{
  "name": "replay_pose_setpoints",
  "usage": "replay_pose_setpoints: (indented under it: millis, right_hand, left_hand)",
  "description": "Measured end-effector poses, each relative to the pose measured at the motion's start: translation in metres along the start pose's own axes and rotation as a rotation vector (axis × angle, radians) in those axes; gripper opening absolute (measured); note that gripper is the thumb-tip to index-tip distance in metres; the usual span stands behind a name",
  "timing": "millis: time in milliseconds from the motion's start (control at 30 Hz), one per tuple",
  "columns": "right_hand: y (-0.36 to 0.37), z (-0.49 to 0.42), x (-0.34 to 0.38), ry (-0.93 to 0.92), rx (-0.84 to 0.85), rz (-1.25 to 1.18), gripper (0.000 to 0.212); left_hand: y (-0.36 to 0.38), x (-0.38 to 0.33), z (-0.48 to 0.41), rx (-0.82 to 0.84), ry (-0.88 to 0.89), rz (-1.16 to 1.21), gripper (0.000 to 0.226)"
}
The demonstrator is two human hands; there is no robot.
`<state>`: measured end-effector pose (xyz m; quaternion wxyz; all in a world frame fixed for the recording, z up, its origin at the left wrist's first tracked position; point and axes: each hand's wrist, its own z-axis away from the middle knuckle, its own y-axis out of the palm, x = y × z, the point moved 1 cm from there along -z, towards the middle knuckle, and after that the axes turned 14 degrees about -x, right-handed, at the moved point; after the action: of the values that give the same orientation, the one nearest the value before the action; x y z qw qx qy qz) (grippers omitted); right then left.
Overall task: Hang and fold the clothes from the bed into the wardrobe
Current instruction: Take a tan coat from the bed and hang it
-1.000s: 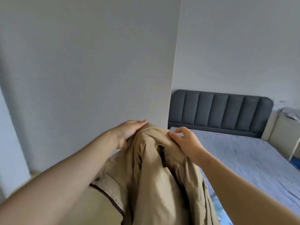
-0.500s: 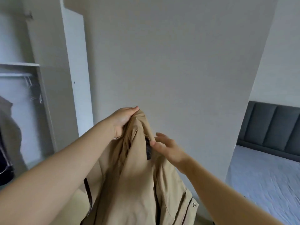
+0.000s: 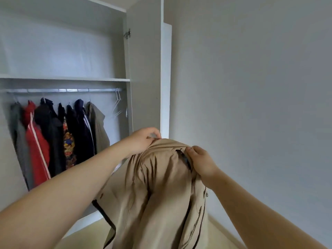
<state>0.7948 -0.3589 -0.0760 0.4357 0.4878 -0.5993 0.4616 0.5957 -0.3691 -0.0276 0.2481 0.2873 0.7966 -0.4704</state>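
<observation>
1. Since half a second ago the view has swung left. The open white wardrobe [image 3: 59,51] now fills 9 to 12 o'clock and the bed is out of sight. The right hand [image 3: 202,163], loose-fingered then, is back on the cloth.
2. The beige zip-front fabric jacket [image 3: 161,191] hangs at 6 o'clock, held up by its collar in front of the wardrobe, not inside it.
3. The left hand [image 3: 142,141] has its fingers curled, pinching the collar fold. The right hand's fingers curl round the collar beside a black tab [image 3: 185,159].
4. Step, as judged: carrying the jacket over to hang it. Cannot tell whether a hanger is inside it.
5. Next move likely needs one hand freed for the empty white wire hangers [image 3: 117,105], at 11 o'clock from the left hand, on the silver rail [image 3: 71,90].
6. Around: hung dark, red and khaki garments [image 3: 53,141] at 9 o'clock. The grey open door [image 3: 145,78] at 12 o'clock narrows the approach.
</observation>
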Motion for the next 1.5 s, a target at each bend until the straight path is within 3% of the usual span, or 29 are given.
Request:
replay_pose_setpoints:
  millis: [133,200,300,467,500,567,633,800,900,1033,1100,1167,1233,1300,1433,1500]
  right_hand:
    - [0.050,-0.030,0.013,-0.097,0.076,0.003,0.026]
    - [0.072,-0.045,0.015,-0.124,0.098,-0.004,0.026]
    - [0.100,-0.065,0.009,-0.144,0.104,-0.061,0.027]
    - [0.150,-0.109,-0.005,-0.169,0.203,-0.095,0.029]
    - [0.158,-0.120,-0.008,-0.181,0.205,-0.098,0.030]
    - [0.172,-0.151,-0.013,-0.184,0.202,-0.112,0.030]
    - [0.184,-0.180,-0.017,-0.165,0.201,-0.106,0.028]
    - [0.214,-0.254,-0.025,-0.254,0.227,0.048,0.031]
    - [0.239,-0.292,-0.035,-0.370,0.231,0.184,0.034]
    - [0.281,-0.318,-0.043,-0.450,0.232,0.234,0.033]
    - [0.305,-0.329,-0.042,-0.445,0.235,0.210,0.034]
    - [0.329,-0.340,-0.041,-0.440,0.245,0.193,0.038]
    - [0.352,-0.349,-0.042,-0.446,0.258,0.195,0.041]
    - [0.377,-0.356,-0.046,-0.434,0.270,0.189,0.043]
    - [0.439,-0.371,-0.047,-0.397,0.314,0.217,0.038]
    - [0.469,-0.380,-0.043,-0.369,0.318,0.231,0.038]
  left_hand:
    - [-0.016,0.055,-0.010,-0.049,0.082,-0.199,0.018]
    - [-0.017,0.077,-0.014,0.097,0.058,-0.112,0.014]
    - [-0.008,0.102,-0.012,0.343,-0.004,-0.129,0.043]
    - [0.010,0.163,-0.030,0.145,-0.152,-0.312,0.090]
    - [0.014,0.172,-0.037,0.135,-0.161,-0.455,0.088]
    - [0.028,0.187,-0.059,0.132,-0.102,-0.743,0.051]
    - [0.032,0.195,-0.080,0.106,-0.074,-0.845,0.022]
    - [-0.004,0.229,-0.136,-0.098,-0.390,-0.369,0.022]
    - [-0.027,0.242,-0.165,-0.255,-0.509,-0.319,0.027]
    - [-0.057,0.250,-0.194,-0.404,-0.535,-0.295,0.022]
    - [-0.073,0.255,-0.205,-0.325,-0.631,-0.143,0.029]
    - [-0.089,0.264,-0.214,-0.144,-0.729,0.038,0.036]
    - [-0.106,0.279,-0.224,-0.050,-0.728,0.109,0.040]
    - [-0.121,0.301,-0.237,-0.076,-0.694,0.028,0.031]
    - [-0.148,0.356,-0.273,-0.316,-0.462,-0.594,0.014]
    - [-0.156,0.381,-0.289,-0.442,-0.448,-0.628,0.014]
